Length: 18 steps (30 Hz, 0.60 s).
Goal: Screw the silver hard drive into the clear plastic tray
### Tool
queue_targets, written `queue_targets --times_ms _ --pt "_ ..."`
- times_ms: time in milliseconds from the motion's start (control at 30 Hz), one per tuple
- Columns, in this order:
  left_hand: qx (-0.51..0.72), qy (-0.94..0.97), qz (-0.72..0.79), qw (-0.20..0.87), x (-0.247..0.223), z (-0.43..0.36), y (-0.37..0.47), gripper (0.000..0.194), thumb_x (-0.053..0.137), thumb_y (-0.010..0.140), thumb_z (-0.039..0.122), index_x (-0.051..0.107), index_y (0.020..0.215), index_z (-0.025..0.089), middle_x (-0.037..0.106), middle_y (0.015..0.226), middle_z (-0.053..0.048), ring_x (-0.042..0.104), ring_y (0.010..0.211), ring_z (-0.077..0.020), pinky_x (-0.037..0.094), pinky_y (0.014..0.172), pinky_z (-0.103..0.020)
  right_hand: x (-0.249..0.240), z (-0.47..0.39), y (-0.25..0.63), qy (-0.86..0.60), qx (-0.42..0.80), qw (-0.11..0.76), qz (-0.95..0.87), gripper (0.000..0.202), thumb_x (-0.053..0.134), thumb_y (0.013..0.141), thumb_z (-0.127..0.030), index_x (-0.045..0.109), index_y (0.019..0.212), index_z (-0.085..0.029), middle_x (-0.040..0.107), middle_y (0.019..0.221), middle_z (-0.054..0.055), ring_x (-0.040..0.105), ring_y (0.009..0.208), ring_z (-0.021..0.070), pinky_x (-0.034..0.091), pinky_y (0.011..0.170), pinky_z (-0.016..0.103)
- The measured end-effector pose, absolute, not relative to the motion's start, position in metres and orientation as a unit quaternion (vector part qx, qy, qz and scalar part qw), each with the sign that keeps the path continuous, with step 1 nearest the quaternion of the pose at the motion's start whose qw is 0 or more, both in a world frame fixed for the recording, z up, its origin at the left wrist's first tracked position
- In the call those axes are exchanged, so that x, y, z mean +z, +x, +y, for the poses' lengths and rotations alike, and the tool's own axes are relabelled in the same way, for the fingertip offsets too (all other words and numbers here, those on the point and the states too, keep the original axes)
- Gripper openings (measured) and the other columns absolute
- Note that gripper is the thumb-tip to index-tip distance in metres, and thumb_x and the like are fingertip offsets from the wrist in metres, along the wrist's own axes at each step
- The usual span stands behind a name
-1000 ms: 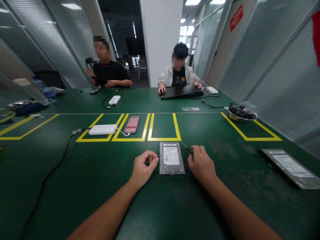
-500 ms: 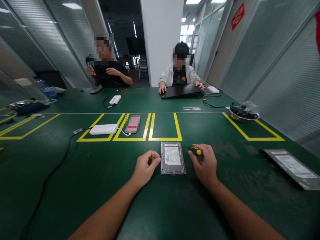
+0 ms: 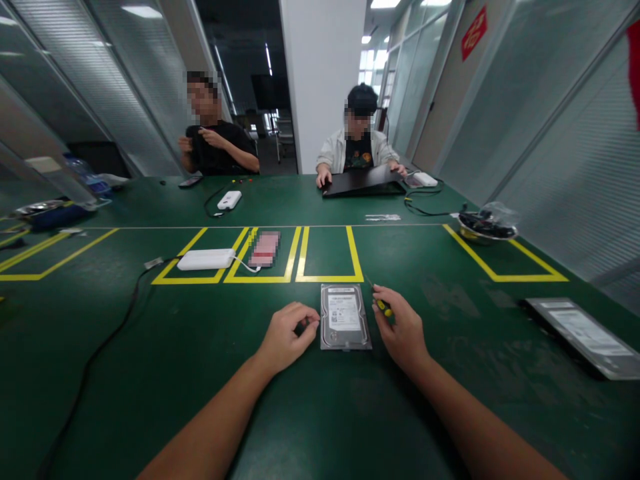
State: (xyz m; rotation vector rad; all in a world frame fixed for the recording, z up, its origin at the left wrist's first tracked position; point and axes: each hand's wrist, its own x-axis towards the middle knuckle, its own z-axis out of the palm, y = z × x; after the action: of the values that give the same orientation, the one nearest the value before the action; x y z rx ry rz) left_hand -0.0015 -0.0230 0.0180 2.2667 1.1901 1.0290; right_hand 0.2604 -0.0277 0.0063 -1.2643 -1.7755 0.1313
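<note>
A silver hard drive (image 3: pixel 345 317) with a white label lies flat on the green table (image 3: pixel 310 413) between my hands. At its left edge is my left hand (image 3: pixel 291 333), thumb and fingers curled together; whether something small is between them is hidden. My right hand (image 3: pixel 401 327), just right of the drive, holds a black and yellow screwdriver (image 3: pixel 384 308). The tool's thin shaft points up and away, toward the far side of the table.
Another drive (image 3: pixel 583 333) lies at the right. Beyond are a white power bank (image 3: pixel 206 259), a pink phone (image 3: pixel 265 249), yellow tape outlines and a bowl of cables (image 3: pixel 486 225). Two people sit across the table, one handling a black laptop-like panel (image 3: pixel 365 181).
The screwdriver has turned in my right hand, so its shaft now shows pointing away. My right hand has shifted slightly left. Across the table, the black panel has been tilted up a little.
</note>
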Motion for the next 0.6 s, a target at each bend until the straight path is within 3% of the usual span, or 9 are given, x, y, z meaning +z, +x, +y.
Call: queue_targets --times_ms 333,600 --pt "0.425 0.799 0.390 0.167 0.0184 -0.0255 -0.0035 0.007 0.062 0.083 0.014 0.067 0.086 0.017 0.063 0.073 -0.001 0.058 0.066 -0.0138 0.045 0.065 -0.026 0.0020 -0.0222 0.2627 -0.506 0.033 0.473 -0.720 0.016 0.049 0.089 -0.018 0.058 0.102 -0.019 0.062 0.114 0.012 0.060 0.108 0.0224 0.049 0.096 0.041" --pt "0.356 0.826 0.374 0.226 0.0250 -0.0212 -0.0064 0.009 0.059 0.092 0.020 0.068 0.091 0.018 0.067 0.085 -0.003 0.060 0.081 -0.0162 0.045 0.075 -0.028 0.0029 -0.0222 0.2615 -0.499 0.036 0.475 -0.723 0.010 0.049 0.093 -0.021 0.056 0.099 -0.020 0.061 0.110 0.011 0.059 0.105 0.0230 0.050 0.091 0.041"
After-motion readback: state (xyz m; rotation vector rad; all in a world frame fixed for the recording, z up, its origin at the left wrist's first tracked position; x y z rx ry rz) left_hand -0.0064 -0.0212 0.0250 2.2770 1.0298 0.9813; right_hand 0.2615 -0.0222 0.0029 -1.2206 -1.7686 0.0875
